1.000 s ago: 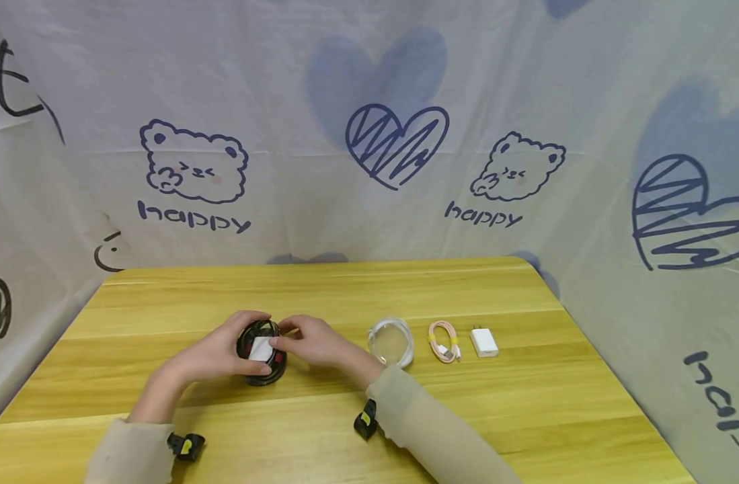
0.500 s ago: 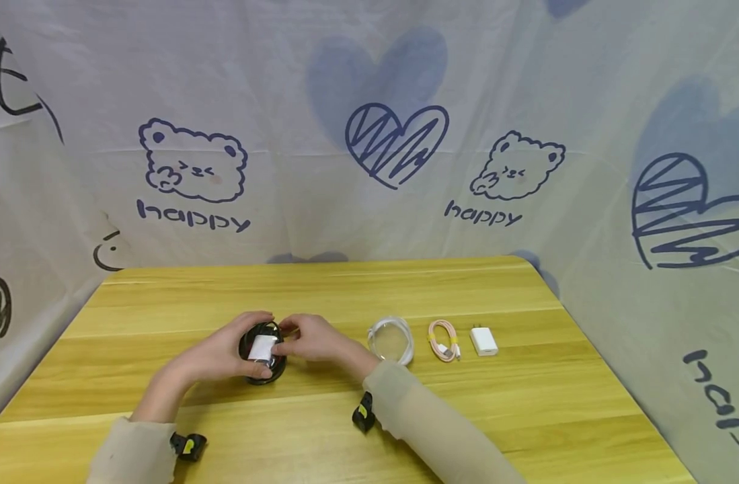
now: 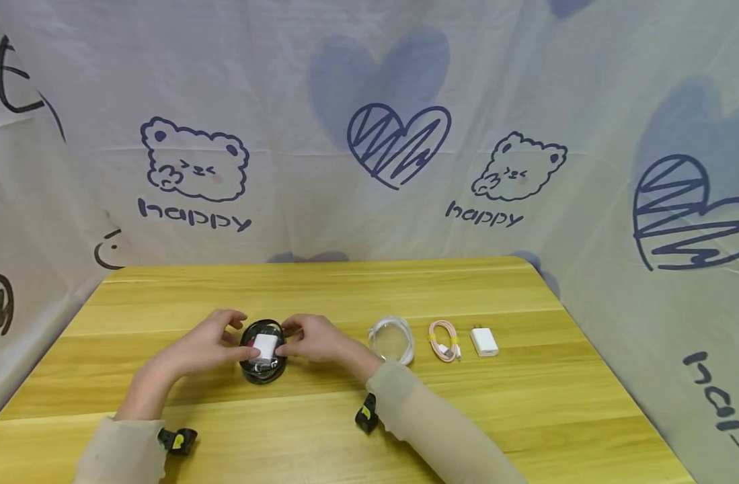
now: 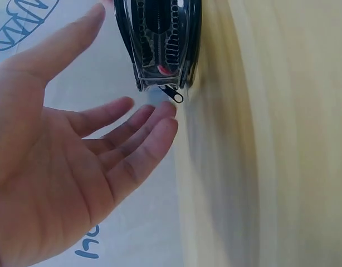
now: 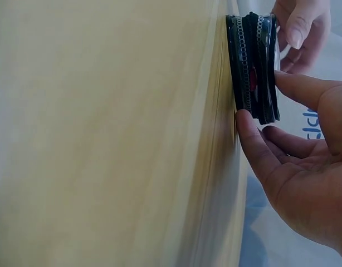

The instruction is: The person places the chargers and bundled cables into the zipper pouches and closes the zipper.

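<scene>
A small round zippered pouch (image 3: 263,374) with black edging and clear panels lies on the table in the head view. On its top face, or just under the clear panel, shows a white charger block (image 3: 265,345); I cannot tell which. My right hand (image 3: 317,341) pinches the pouch's right side, thumb above and fingers at the lower edge, as the right wrist view also shows. Left of the pouch, my left hand (image 3: 195,348) has its fingers spread, with the thumb tip close to the charger block. A zipper pull (image 4: 172,94) dangles near the left fingertips.
To the right on the wooden table (image 3: 357,437) lie a coiled white cable (image 3: 408,336), a pink cable (image 3: 434,334) with yellow ties, and another white charger block (image 3: 484,341) with prongs. A printed cloth (image 3: 296,188) hangs behind the table's far edge.
My left hand has let go of the pouch's left rim and moved a little left, fingers spreading. The right hand keeps its place at the pouch's right side.
</scene>
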`<state>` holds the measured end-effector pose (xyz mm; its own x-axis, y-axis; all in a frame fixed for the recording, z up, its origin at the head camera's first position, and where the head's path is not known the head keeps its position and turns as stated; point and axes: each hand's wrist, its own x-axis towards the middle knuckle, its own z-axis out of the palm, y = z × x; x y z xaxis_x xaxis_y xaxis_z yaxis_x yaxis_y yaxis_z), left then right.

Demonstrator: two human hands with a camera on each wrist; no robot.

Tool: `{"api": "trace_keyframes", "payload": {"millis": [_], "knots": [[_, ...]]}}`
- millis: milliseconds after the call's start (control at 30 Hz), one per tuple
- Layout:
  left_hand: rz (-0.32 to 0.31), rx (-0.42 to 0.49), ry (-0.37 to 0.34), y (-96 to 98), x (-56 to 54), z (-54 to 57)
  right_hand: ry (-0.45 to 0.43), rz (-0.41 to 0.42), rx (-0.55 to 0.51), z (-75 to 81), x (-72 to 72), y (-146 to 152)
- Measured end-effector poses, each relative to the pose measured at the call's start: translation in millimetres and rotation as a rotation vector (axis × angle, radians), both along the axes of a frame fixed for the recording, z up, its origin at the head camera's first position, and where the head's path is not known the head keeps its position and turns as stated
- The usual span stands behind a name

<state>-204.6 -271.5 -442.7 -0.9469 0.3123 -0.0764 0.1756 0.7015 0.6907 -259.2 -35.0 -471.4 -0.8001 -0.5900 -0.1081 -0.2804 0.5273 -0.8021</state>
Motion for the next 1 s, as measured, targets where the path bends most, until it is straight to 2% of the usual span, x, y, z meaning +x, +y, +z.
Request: {"api": "trace_keyframes", "payload": {"millis": [167,367,533,767,1000], "knots": [[-0.018,0.014,-0.038,0.2,-1.1,-0.4,-0.002,0.013,-0.013,1.2,1.3,2.5],[-0.031,0.019,-0.043,2.6,-1.5,-1.4,-0.018,0.023,-0.034,2.1,2.3,4.5],[-0.044,0.018,-0.035,4.6,-2.2,-2.6,-0.006,0.003,-0.053,2.8,1.8,5.2],[-0.075,0.069,-0.058,5.9,-4.1,-5.5,0.032,-0.036,-0.067,0.8,-1.4,5.1],[-0.120,0.095,-0.043,7.9,-3.3,-6.0,0.041,-0.051,-0.068,0.2,-2.5,7.2]]}}
